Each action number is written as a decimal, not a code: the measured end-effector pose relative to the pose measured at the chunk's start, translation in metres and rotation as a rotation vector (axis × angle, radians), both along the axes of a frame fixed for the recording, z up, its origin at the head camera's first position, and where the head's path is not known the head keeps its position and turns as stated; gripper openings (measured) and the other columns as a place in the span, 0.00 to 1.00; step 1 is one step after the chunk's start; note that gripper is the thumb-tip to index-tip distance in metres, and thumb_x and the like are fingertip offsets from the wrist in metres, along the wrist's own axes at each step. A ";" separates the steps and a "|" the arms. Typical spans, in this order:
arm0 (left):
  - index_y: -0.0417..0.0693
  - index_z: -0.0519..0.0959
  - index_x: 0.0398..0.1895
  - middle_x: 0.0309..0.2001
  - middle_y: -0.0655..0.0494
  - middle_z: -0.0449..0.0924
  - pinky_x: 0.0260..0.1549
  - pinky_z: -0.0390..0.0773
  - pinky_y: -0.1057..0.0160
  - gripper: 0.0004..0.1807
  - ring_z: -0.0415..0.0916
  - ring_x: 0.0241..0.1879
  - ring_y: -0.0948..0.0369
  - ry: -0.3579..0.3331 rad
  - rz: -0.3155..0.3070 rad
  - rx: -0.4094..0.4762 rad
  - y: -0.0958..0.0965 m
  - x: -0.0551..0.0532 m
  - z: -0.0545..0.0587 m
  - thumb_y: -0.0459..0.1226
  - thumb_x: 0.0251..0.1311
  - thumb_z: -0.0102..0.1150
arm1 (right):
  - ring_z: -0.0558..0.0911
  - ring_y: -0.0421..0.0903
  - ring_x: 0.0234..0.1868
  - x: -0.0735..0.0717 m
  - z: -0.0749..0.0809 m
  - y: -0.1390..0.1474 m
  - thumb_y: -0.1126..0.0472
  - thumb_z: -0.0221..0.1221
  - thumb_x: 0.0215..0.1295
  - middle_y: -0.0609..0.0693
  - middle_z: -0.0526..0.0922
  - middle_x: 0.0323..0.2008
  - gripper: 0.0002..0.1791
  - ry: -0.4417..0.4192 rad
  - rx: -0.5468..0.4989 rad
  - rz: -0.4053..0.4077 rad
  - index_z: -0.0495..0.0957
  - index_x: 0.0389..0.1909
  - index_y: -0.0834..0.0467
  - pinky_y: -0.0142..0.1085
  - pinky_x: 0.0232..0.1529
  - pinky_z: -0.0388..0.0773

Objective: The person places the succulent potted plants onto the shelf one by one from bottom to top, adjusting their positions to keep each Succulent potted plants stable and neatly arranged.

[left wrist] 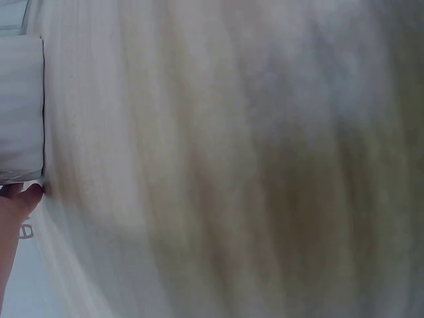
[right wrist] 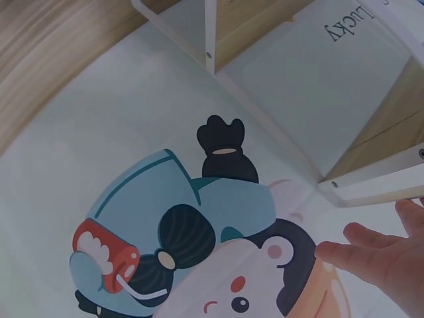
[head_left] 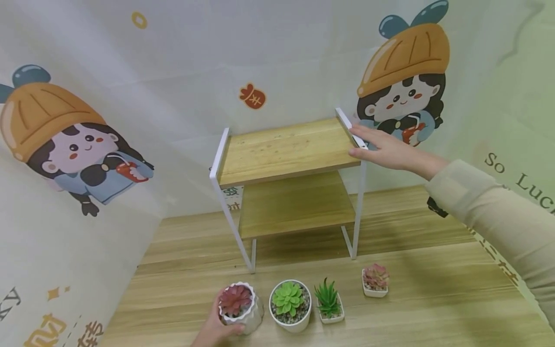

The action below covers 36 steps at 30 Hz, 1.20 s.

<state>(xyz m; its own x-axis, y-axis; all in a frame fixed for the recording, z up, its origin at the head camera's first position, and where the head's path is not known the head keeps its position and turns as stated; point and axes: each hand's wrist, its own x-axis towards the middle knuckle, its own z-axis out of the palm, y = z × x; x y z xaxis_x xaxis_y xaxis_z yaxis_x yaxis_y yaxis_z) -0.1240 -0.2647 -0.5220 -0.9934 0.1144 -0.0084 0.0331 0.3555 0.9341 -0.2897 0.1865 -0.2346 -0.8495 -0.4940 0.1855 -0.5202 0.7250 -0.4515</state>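
Note:
My left hand [head_left: 221, 325] grips a white ribbed pot with a dark red succulent [head_left: 235, 300], thumb in front; in the left wrist view the hand [left wrist: 20, 202] touches the pale pot [left wrist: 21, 109] at the left edge. My right hand [head_left: 383, 147], fingers stretched out, rests at the right white rail [head_left: 347, 123] of a two-tier wooden shelf [head_left: 286, 147]. The right wrist view has this hand [right wrist: 391, 258] beside the shelf's white metal frame [right wrist: 377, 189].
Right of the held pot stand a round pot with a light green succulent [head_left: 288, 299], a square pot with a spiky green plant [head_left: 328, 300] and a small pot with a pinkish succulent [head_left: 376, 278]. Behind the shelf hangs a printed cloth [head_left: 182, 96] with cartoon figures.

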 end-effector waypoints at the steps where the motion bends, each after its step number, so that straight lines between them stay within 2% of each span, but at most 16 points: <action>1: 0.31 0.46 0.66 0.61 0.30 0.60 0.51 0.60 0.77 0.55 0.62 0.50 0.80 0.000 0.006 0.004 0.000 0.000 -0.001 0.25 0.34 0.71 | 0.45 0.61 0.70 0.000 0.000 0.000 0.38 0.46 0.64 0.60 0.44 0.71 0.43 -0.001 0.002 -0.001 0.48 0.70 0.61 0.59 0.64 0.45; 5: 0.30 0.47 0.65 0.59 0.30 0.62 0.50 0.61 0.77 0.53 0.62 0.49 0.81 0.032 0.026 0.016 0.002 0.000 -0.006 0.25 0.36 0.70 | 0.46 0.61 0.70 0.000 0.000 -0.001 0.38 0.46 0.64 0.60 0.44 0.71 0.43 -0.004 0.009 -0.005 0.47 0.70 0.61 0.59 0.64 0.46; 8: 0.29 0.48 0.64 0.57 0.45 0.68 0.49 0.63 0.78 0.51 0.65 0.49 0.80 0.090 0.020 0.068 0.004 0.000 -0.008 0.22 0.35 0.68 | 0.46 0.60 0.70 0.000 0.000 -0.001 0.38 0.47 0.64 0.60 0.44 0.71 0.43 -0.008 0.005 -0.007 0.47 0.70 0.61 0.59 0.64 0.47; 12: 0.26 0.46 0.61 0.51 0.69 0.73 0.48 0.66 0.78 0.48 0.71 0.48 0.75 0.178 -0.066 0.236 0.005 -0.003 -0.012 0.18 0.35 0.64 | 0.47 0.61 0.69 0.000 -0.001 -0.001 0.38 0.47 0.63 0.59 0.44 0.71 0.43 -0.010 0.000 -0.010 0.47 0.70 0.60 0.60 0.64 0.48; 14: 0.25 0.46 0.59 0.50 0.73 0.74 0.49 0.67 0.77 0.46 0.73 0.48 0.72 0.210 -0.102 0.296 0.006 -0.004 -0.014 0.16 0.36 0.62 | 0.47 0.61 0.69 0.000 -0.002 -0.001 0.38 0.47 0.63 0.60 0.45 0.71 0.43 -0.003 -0.001 -0.009 0.48 0.70 0.60 0.59 0.64 0.48; 15: 0.25 0.46 0.58 0.50 0.74 0.74 0.48 0.68 0.77 0.46 0.73 0.48 0.72 0.220 -0.100 0.297 0.007 -0.004 -0.015 0.16 0.36 0.62 | 0.48 0.61 0.69 0.000 -0.002 -0.001 0.38 0.47 0.63 0.60 0.45 0.71 0.43 0.000 0.000 -0.011 0.48 0.70 0.60 0.59 0.64 0.49; 17: 0.25 0.48 0.58 0.49 0.74 0.73 0.48 0.68 0.77 0.45 0.73 0.47 0.74 0.222 -0.056 0.254 0.009 -0.003 -0.015 0.16 0.35 0.62 | 0.48 0.61 0.69 -0.001 -0.003 0.000 0.38 0.48 0.63 0.60 0.46 0.71 0.43 0.003 0.002 -0.014 0.48 0.70 0.60 0.59 0.64 0.49; 19: 0.27 0.50 0.58 0.49 0.70 0.72 0.46 0.67 0.78 0.45 0.70 0.46 0.77 0.197 0.025 0.167 0.011 -0.001 -0.013 0.18 0.34 0.65 | 0.48 0.61 0.69 -0.001 -0.003 0.000 0.38 0.48 0.63 0.60 0.46 0.71 0.43 0.003 0.001 -0.015 0.48 0.70 0.60 0.59 0.63 0.49; 22: 0.30 0.52 0.60 0.51 0.53 0.71 0.46 0.67 0.77 0.47 0.67 0.46 0.79 0.142 0.107 0.063 0.015 0.001 -0.010 0.22 0.34 0.68 | 0.48 0.61 0.69 -0.001 -0.003 0.000 0.38 0.48 0.63 0.59 0.46 0.71 0.43 -0.004 0.002 -0.020 0.48 0.70 0.59 0.60 0.63 0.49; 23: 0.31 0.52 0.60 0.52 0.46 0.71 0.46 0.67 0.77 0.47 0.67 0.45 0.79 0.126 0.120 0.046 0.015 0.001 -0.009 0.23 0.34 0.68 | 0.48 0.62 0.69 -0.001 -0.003 0.000 0.38 0.48 0.63 0.59 0.46 0.71 0.43 -0.005 0.001 -0.021 0.48 0.70 0.59 0.60 0.63 0.50; 25: 0.31 0.53 0.61 0.53 0.41 0.69 0.46 0.67 0.77 0.47 0.66 0.45 0.79 0.116 0.136 0.029 0.016 0.001 -0.008 0.24 0.35 0.69 | 0.49 0.62 0.69 -0.001 -0.003 0.000 0.38 0.47 0.63 0.59 0.45 0.71 0.43 -0.005 0.003 -0.021 0.47 0.70 0.59 0.61 0.63 0.50; 26: 0.31 0.53 0.60 0.52 0.43 0.70 0.46 0.67 0.77 0.47 0.67 0.45 0.79 0.116 0.142 0.036 0.016 0.001 -0.008 0.23 0.35 0.69 | 0.49 0.62 0.69 -0.001 -0.003 0.000 0.38 0.48 0.63 0.59 0.45 0.71 0.43 -0.005 0.002 -0.020 0.47 0.70 0.59 0.61 0.63 0.50; 28: 0.29 0.52 0.60 0.50 0.55 0.71 0.45 0.67 0.78 0.46 0.67 0.44 0.80 0.135 0.148 0.069 0.016 -0.001 -0.008 0.22 0.35 0.67 | 0.49 0.62 0.69 -0.001 -0.003 0.000 0.38 0.47 0.63 0.59 0.45 0.71 0.43 -0.007 0.001 -0.020 0.47 0.71 0.59 0.61 0.63 0.50; 32: 0.24 0.52 0.57 0.44 0.76 0.69 0.42 0.69 0.79 0.44 0.69 0.43 0.79 0.219 0.158 0.161 0.016 -0.006 0.000 0.17 0.34 0.64 | 0.49 0.62 0.69 0.000 -0.003 -0.001 0.38 0.47 0.63 0.59 0.45 0.71 0.44 -0.014 -0.003 -0.019 0.47 0.71 0.59 0.61 0.63 0.50; 34: 0.24 0.54 0.56 0.44 0.78 0.69 0.42 0.70 0.79 0.42 0.69 0.43 0.79 0.254 0.179 0.166 0.018 -0.009 0.009 0.17 0.33 0.64 | 0.49 0.62 0.69 0.000 -0.003 -0.001 0.38 0.48 0.63 0.59 0.45 0.71 0.43 -0.015 -0.007 -0.018 0.47 0.71 0.59 0.60 0.63 0.50; 36: 0.27 0.56 0.56 0.44 0.75 0.69 0.43 0.69 0.79 0.42 0.68 0.43 0.79 0.252 0.220 0.134 0.021 -0.013 0.023 0.18 0.32 0.66 | 0.49 0.62 0.69 0.000 -0.003 -0.001 0.38 0.48 0.63 0.59 0.45 0.71 0.43 -0.015 -0.011 -0.019 0.47 0.70 0.59 0.60 0.62 0.51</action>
<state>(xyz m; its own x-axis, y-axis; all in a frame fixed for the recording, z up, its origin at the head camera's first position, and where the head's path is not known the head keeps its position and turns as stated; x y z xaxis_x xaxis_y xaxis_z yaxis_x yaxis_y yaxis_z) -0.1370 -0.2439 -0.4994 -0.9634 -0.1193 0.2401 0.2041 0.2543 0.9453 -0.2901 0.1857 -0.2381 -0.8612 -0.4762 0.1776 -0.4997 0.7296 -0.4669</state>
